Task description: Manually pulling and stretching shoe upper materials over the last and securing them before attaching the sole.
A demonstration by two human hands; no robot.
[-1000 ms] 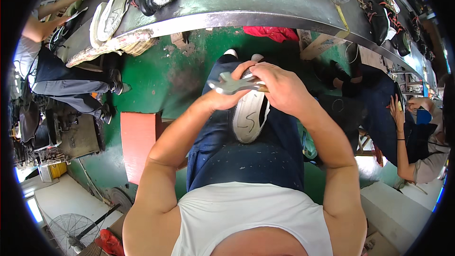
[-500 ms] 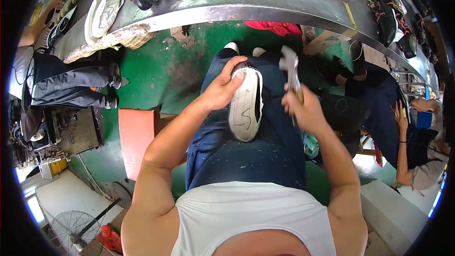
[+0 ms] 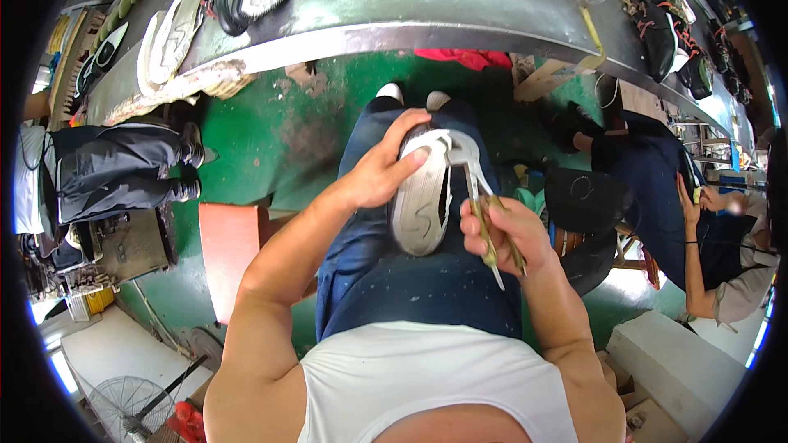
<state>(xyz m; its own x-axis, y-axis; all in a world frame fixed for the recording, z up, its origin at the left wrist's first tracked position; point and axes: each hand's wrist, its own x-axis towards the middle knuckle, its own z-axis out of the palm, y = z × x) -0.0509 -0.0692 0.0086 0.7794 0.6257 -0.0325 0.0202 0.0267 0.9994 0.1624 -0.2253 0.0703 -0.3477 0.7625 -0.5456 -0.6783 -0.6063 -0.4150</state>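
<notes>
Beyond a green floor (image 3: pixel 246 127), a long metal bench (image 3: pixel 394 2) curves across the workshop as I work seated, a shoe (image 3: pixel 418 217) lying pale underside up on my lap (image 3: pixel 410 299). My left hand (image 3: pixel 384 167) clasps its far end, thumb on top; my right hand (image 3: pixel 510 234) grasps the pliers (image 3: pixel 465 166) by their yellowish handles, head at the shoe's right edge. Whether they bite, I cannot tell. Good work here, I judge, wants the shoe braced, thumb clear, squeeze even.
</notes>
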